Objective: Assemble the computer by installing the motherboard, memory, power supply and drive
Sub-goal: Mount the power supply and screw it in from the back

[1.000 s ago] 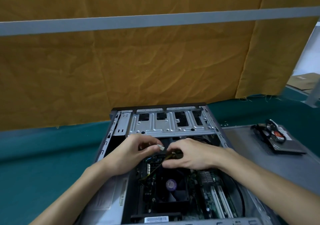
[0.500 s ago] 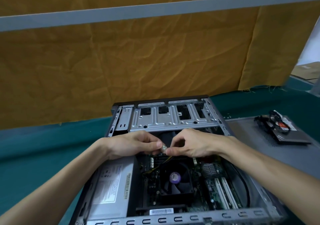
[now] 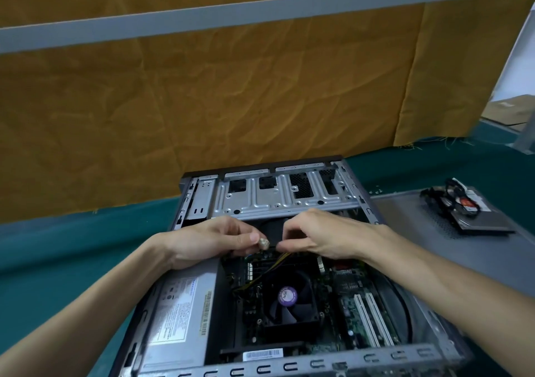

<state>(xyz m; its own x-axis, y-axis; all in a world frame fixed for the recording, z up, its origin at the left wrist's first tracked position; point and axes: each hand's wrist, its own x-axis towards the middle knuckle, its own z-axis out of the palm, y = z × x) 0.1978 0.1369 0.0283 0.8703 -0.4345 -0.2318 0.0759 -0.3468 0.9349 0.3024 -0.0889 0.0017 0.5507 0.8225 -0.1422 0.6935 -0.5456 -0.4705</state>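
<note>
The open computer case [image 3: 289,275] lies on its side on the green table covering [image 3: 58,246]. Inside, the power supply [image 3: 179,315] sits along the left wall, and the motherboard [image 3: 341,313] lies flat with a black CPU cooler fan [image 3: 289,301] at its centre. Two white expansion slots [image 3: 373,318] stand to the fan's right. The left hand [image 3: 214,240] pinches a small pale connector [image 3: 264,243] between thumb and fingertips above the board. The right hand [image 3: 318,237], fingers curled, pinches the yellow and black wires [image 3: 278,263] just beside that connector. A drive [image 3: 469,211] with cables lies on the grey side panel [image 3: 419,231], well apart to the right.
</note>
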